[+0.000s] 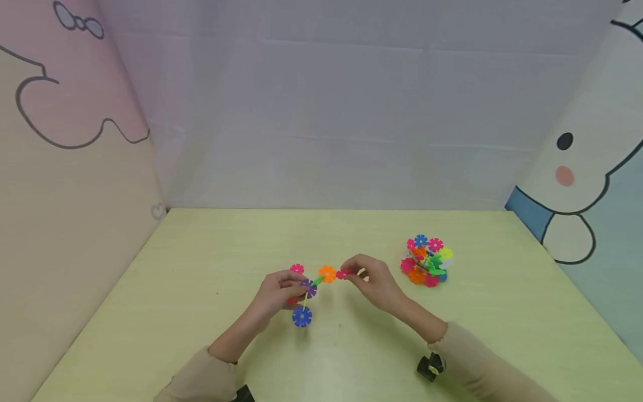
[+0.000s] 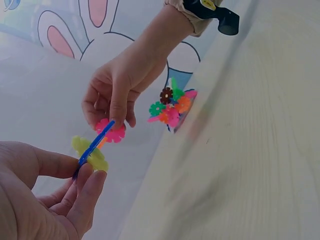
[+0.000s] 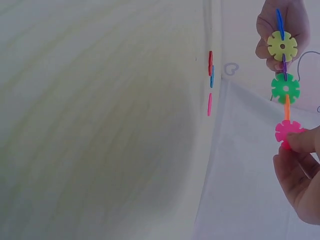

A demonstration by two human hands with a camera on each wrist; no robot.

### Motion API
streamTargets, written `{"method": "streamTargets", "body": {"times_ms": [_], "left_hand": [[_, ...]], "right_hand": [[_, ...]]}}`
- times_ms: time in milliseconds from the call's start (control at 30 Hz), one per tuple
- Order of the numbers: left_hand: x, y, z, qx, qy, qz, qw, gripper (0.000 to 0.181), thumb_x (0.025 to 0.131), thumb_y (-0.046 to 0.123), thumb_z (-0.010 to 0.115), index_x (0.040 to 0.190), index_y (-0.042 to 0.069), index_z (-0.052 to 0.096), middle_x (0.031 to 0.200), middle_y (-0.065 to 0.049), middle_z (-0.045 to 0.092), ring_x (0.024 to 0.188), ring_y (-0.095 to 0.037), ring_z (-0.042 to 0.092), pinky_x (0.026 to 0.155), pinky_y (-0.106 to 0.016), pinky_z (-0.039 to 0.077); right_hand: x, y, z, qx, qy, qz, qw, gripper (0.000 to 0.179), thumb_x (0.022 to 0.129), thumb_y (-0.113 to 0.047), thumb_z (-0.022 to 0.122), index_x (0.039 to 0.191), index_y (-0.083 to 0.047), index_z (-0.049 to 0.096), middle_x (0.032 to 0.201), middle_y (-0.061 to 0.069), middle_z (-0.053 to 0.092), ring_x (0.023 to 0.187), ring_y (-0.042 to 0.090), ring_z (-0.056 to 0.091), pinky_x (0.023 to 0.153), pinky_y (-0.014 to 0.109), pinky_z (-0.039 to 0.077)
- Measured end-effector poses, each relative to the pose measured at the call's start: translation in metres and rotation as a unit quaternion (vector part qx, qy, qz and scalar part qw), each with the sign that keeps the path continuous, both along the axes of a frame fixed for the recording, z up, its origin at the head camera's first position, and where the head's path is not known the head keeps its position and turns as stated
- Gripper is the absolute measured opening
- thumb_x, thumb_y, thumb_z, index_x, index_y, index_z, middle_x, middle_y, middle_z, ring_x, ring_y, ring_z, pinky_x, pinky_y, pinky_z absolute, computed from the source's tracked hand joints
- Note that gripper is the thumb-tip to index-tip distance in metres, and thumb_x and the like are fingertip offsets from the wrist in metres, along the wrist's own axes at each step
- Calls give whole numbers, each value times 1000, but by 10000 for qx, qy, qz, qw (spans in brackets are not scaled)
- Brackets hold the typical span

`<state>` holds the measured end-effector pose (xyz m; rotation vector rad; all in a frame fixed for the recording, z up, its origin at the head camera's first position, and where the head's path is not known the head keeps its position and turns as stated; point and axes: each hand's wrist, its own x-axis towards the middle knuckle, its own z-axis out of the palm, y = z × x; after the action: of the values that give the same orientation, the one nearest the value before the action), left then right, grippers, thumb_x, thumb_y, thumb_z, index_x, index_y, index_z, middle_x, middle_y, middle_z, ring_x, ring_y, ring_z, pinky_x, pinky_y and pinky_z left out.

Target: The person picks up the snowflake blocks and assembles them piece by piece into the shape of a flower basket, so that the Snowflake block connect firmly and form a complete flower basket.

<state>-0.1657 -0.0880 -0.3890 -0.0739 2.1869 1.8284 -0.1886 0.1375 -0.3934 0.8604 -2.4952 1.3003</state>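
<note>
Several notched plastic snowflake discs are joined in a chain, running from a blue disc (image 1: 302,316) through yellow (image 3: 282,46), purple (image 1: 310,288), green (image 3: 285,88) and orange (image 1: 327,273) to pink (image 3: 288,133). My left hand (image 1: 277,296) pinches the chain around its purple disc, thumb toward me, with the blue end hanging below. At the other end, the thumb and fingers of my right hand (image 1: 374,282) pinch the pink disc, which touches the orange one's edge. The chain is held up above the table (image 1: 361,357).
A pile of mixed-colour discs (image 1: 427,262) sits to the right, beyond my right hand. Loose pink (image 3: 209,104), blue (image 3: 212,76) and red (image 3: 210,63) discs lie on the table by my left hand, partly hidden in the head view. A white curtain (image 1: 326,111) borders the far edge.
</note>
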Motion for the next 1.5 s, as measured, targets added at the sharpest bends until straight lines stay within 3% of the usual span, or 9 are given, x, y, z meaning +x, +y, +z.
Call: {"method": "streamTargets", "body": {"times_ms": [133, 333, 867, 1167, 1433, 1500], "left_hand": [[-1, 1, 1, 18, -54, 87, 9999, 19, 85, 7, 60, 101, -3, 61, 84, -7, 67, 76, -23, 63, 66, -32, 55], [-2, 2, 1, 7, -117, 306, 9995, 18, 85, 6, 60, 101, -1, 62, 84, -6, 67, 75, -21, 63, 65, -31, 54], [-2, 1, 0, 142, -85, 323, 9993, 21, 84, 6, 61, 103, -3, 62, 85, -7, 67, 76, -23, 64, 65, -31, 55], [-1, 2, 5, -13, -90, 318, 9995, 19, 84, 7, 61, 101, -4, 62, 84, -9, 68, 69, -15, 62, 65, -32, 55], [-8, 5, 0, 132, 165, 304, 9993, 21, 86, 16, 62, 101, 1, 62, 89, -7, 67, 76, -17, 63, 68, -31, 54], [-12, 8, -1, 190, 170, 238, 9994, 25, 87, 18, 61, 106, 3, 62, 90, -8, 67, 76, -16, 63, 71, -31, 54]], "right_hand": [[-2, -1, 0, 112, 540, 2, 9985, 16, 77, 5, 67, 87, -7, 66, 82, -1, 64, 73, 10, 59, 60, 23, 52], [-3, -4, 4, 148, 372, -33, 9992, 17, 78, 4, 66, 88, -9, 66, 84, -1, 65, 72, 11, 59, 60, 23, 52], [-5, -5, 5, 180, 463, 200, 9986, 15, 79, 3, 65, 89, -7, 68, 83, 0, 65, 72, 12, 59, 60, 23, 52], [-7, -5, 5, -345, -225, 228, 9989, 13, 81, 1, 64, 90, -7, 68, 87, 4, 67, 77, 18, 62, 63, 27, 53], [10, -12, 36, -596, 350, 178, 9975, 12, 78, 11, 62, 86, 3, 66, 83, 14, 65, 74, 25, 60, 61, 29, 53], [10, -12, 36, -623, 363, 159, 9973, 12, 78, 11, 62, 86, 3, 66, 83, 14, 65, 74, 25, 60, 60, 30, 53]]}}
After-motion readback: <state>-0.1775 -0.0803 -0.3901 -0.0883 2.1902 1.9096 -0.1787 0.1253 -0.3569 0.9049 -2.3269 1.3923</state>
